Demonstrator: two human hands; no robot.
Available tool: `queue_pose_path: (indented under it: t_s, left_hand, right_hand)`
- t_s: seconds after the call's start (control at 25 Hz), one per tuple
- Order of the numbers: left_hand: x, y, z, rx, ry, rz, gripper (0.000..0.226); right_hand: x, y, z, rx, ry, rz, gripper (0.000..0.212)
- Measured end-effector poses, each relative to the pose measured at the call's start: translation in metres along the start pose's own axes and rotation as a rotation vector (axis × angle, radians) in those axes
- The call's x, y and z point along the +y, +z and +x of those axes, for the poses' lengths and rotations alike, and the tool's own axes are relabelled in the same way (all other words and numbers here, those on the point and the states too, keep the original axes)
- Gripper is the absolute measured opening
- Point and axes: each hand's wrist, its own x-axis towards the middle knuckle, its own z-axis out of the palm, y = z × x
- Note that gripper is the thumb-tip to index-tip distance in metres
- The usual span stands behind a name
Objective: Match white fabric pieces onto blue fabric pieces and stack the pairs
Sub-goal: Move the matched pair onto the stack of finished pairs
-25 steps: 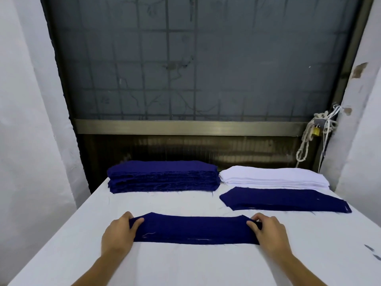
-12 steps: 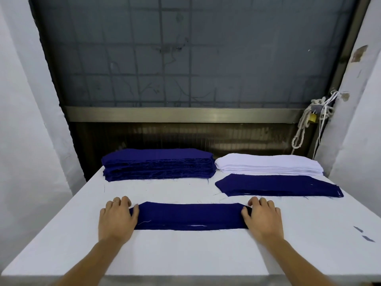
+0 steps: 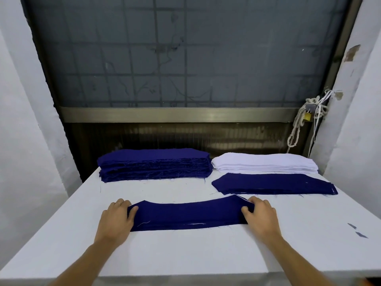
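Note:
A long dark blue fabric piece (image 3: 187, 215) lies across the near middle of the white table (image 3: 185, 254). My left hand (image 3: 116, 220) grips its left end, thumb on top. My right hand (image 3: 260, 216) pinches its right end, where the far corner is lifted and a white edge shows under it. At the back left stands a thick stack of blue pieces (image 3: 154, 164). A stack of white pieces (image 3: 266, 166) sits at the back right. In front of the white stack lies a low pile topped with blue fabric (image 3: 274, 183).
Two small dark scraps (image 3: 356, 230) lie near the table's right edge. A dark window with a metal sill (image 3: 175, 114) rises behind the table. A rope and a padlock (image 3: 307, 116) hang at the right wall. White walls close both sides.
Both hands went from lying flat on the ends of the blue piece to gripping them. The far edge of the piece now bows upward and its right corner is raised.

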Motion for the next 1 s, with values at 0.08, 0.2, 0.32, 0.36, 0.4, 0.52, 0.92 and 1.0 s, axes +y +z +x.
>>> queue_pose_path:
  t_s: [0.08,0.2,0.32,0.36,0.4,0.52,0.92,1.0]
  left_hand:
    - [-0.001,-0.003,-0.001,-0.007,-0.03,-0.097,0.032]
    - [0.001,-0.005,-0.003,-0.052,-0.095,-0.179,0.034]
    - [0.016,-0.007,0.002,-0.088,-0.126,-0.234,0.035]
    - [0.026,-0.008,0.007,-0.099,-0.125,-0.269,0.035]
    - [0.037,-0.009,0.013,-0.112,-0.119,-0.305,0.035]
    - [0.082,-0.01,0.039,-0.122,-0.065,-0.393,0.032]
    - [0.246,0.036,0.111,-0.195,0.078,-0.37,0.026]
    - [0.269,0.05,0.118,-0.212,0.083,-0.368,0.026]
  right_hand:
    - [0.002,-0.002,0.0,0.004,0.044,0.135,0.006]
    - [0.007,-0.004,0.001,0.007,0.066,0.268,0.012]
    - [0.013,-0.01,0.01,0.024,0.104,0.394,0.011]
    - [0.017,-0.015,0.016,0.032,0.113,0.418,0.012]
    - [0.022,-0.022,0.023,0.045,0.124,0.433,0.012]
    - [0.043,-0.052,0.052,0.112,0.179,0.443,0.012]
    - [0.15,-0.123,0.151,0.28,0.325,0.218,0.019]
    - [0.171,-0.127,0.163,0.287,0.369,0.169,0.025]
